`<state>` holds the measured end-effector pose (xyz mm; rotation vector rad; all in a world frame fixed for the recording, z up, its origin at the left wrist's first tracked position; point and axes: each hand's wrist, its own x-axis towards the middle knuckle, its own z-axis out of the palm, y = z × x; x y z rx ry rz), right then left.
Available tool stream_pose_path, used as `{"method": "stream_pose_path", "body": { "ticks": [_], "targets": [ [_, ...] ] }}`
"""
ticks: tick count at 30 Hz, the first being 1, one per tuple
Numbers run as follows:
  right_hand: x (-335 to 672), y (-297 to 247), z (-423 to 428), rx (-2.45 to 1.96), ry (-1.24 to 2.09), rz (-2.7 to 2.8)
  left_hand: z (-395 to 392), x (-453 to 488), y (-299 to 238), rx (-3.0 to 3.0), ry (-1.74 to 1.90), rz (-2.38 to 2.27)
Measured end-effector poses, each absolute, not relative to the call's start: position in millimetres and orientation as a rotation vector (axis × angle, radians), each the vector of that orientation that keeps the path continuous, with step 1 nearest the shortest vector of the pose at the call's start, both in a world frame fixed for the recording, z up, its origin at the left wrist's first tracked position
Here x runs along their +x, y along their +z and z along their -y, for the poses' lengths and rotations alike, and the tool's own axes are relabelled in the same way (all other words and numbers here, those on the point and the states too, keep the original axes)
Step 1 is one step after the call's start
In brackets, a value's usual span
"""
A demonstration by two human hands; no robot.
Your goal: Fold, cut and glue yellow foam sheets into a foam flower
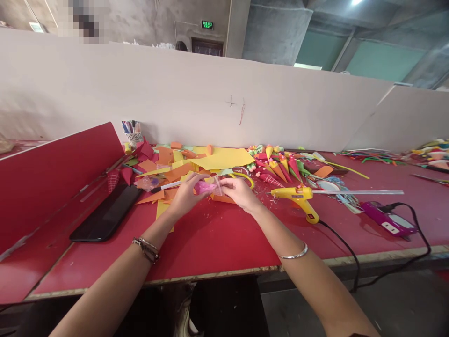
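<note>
Between my two hands is a small clear plastic bag [205, 187] with pink contents too small to make out. My left hand [187, 194] grips its filled end, fingers closed around it. At the other end, the fingers of my right hand [240, 191] pinch the bag's clear edge. Both hands are raised a little over the red table [220, 238]. Around them lie yellow foam sheets [224, 158], orange scraps [178, 172] and a white marker-like pen [170, 186]. A heap of small colourful cones [280, 171] sits beyond my right hand.
On the right, a yellow glue gun [296, 196] with a clear stick trails its cord near a purple power socket [387, 219]. A black phone [107, 213] lies left, beside a red upright board [59, 182]. A pen cup [133, 132] stands by the white partition [175, 93].
</note>
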<state>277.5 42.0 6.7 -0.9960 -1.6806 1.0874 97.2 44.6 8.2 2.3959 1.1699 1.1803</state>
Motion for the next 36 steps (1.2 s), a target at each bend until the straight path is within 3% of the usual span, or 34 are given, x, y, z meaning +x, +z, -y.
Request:
{"method": "stream_pose_path", "body": {
  "ticks": [15, 23, 36],
  "targets": [
    [273.6, 9.7, -37.7, -0.817, 0.988, 1.835, -42.5, 99.9, 9.9, 1.775, 1.131, -1.133],
    [267.4, 12.7, -26.9, -0.767, 0.907, 2.029, -41.2, 99.2, 10.0, 1.940, 1.286, -1.245],
    [266.5, 13.4, -23.0, -0.769, 1.210, 2.028, -34.8, 98.1, 22.1, 2.179, 1.184, -1.191]
  ]
}}
